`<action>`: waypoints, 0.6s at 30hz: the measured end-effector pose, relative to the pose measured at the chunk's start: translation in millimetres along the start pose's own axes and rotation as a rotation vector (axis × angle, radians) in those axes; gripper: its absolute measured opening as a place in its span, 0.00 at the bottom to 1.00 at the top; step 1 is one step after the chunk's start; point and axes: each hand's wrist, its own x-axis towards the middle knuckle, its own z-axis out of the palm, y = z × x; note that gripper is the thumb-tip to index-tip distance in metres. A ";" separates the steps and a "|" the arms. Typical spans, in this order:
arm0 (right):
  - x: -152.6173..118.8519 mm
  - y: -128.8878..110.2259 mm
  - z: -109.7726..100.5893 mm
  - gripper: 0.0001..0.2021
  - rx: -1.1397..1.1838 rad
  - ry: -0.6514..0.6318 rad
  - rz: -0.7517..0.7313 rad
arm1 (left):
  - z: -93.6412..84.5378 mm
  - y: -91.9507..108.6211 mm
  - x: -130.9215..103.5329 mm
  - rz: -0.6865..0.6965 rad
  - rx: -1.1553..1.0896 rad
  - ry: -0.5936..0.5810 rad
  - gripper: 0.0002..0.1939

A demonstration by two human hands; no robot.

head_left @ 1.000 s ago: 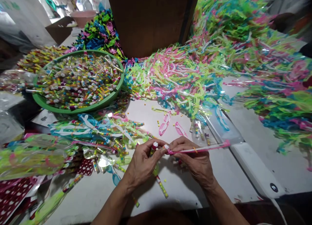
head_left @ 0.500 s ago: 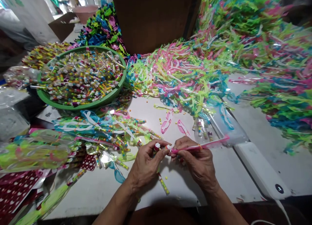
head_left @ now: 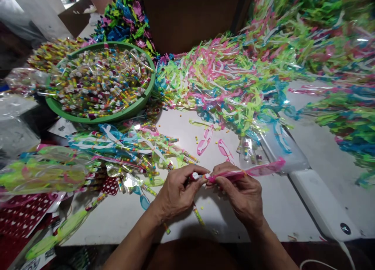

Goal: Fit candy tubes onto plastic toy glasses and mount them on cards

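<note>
My left hand [head_left: 177, 192] pinches a small candy tube [head_left: 195, 176] with a white cap at its fingertips. My right hand [head_left: 241, 192] grips a long pink plastic sleeve [head_left: 258, 169] that sticks out to the right. The tube's end meets the sleeve's open end between the two hands. Another candy tube [head_left: 198, 216] lies on the white table [head_left: 281, 207] under my left hand. To the left lies a pile of packed toys [head_left: 131, 153].
A green basket [head_left: 63, 111] full of candy tubes stands at the upper left. A big heap of pink, green and blue plastic glasses [head_left: 234, 79] covers the back and right. A white device [head_left: 322, 203] lies at the right. Two pink glasses [head_left: 205, 141] lie loose.
The view has tilted down a little. Both hands stay together at the same spot, and the candy tube has slid further toward the pink sleeve.
</note>
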 end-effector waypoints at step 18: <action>-24.2 14.7 10.6 0.10 -0.308 0.060 -0.136 | -3.3 0.0 -0.8 -0.195 -0.138 -0.064 0.08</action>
